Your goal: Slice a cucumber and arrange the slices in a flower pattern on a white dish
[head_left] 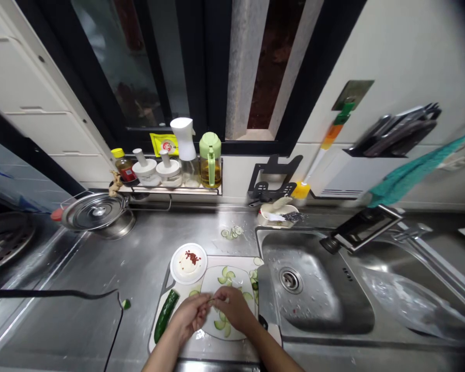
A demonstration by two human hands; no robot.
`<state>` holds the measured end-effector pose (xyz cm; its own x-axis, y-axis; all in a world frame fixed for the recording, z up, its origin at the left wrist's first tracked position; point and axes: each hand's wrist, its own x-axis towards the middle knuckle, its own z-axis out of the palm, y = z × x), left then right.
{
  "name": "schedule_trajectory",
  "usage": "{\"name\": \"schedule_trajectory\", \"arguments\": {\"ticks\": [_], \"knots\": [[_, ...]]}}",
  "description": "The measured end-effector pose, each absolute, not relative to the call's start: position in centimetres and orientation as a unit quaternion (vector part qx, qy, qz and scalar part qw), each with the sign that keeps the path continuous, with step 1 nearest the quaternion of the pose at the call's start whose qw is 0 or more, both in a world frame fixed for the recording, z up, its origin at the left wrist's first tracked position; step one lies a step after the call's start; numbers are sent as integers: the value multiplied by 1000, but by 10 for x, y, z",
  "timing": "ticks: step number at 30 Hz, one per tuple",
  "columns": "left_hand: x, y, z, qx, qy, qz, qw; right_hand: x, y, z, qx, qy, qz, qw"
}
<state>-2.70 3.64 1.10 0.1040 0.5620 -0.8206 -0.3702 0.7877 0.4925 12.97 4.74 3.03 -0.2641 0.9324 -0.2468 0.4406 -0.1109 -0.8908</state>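
Over a white square plate [210, 275], my left hand [191, 315] and my right hand [234, 308] meet with their fingertips pinched together. Both are closed on something small that I cannot make out. Pale green cucumber slices [219, 325] lie spread on the plate, some hidden under my hands. Left of my left hand, a length of dark green cucumber [166, 316] rests on the cutting board [201, 352]. A round white dish [173, 268] with white paste and red bits stands at the board's upper left. At the board's right edge lies a wide cleaver blade [269, 297], beside more cucumber pieces [254, 281].
To the right is a steel sink [313, 279] with a faucet [414, 232]. A lidded pot [98, 214] stands at the left. Bottles and jars line a wall shelf [178, 191]. Thin cucumber slices [232, 233] lie behind the board. A black cable [62, 294] crosses the left counter.
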Motion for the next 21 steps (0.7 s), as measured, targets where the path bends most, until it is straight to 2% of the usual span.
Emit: {"name": "schedule_trajectory", "arguments": {"ticks": [7, 13, 17, 21], "knots": [[-30, 42, 7, 93, 592, 342, 724, 136, 51, 23, -564, -613, 512, 208], [-29, 36, 0, 225, 619, 368, 657, 134, 57, 16, -587, -621, 497, 151], [-32, 31, -8, 345, 640, 360, 585, 132, 64, 14, -613, -637, 455, 110], [-35, 27, -10, 468, 688, 299, 468, 129, 71, 14, -643, -655, 391, 67]]}}
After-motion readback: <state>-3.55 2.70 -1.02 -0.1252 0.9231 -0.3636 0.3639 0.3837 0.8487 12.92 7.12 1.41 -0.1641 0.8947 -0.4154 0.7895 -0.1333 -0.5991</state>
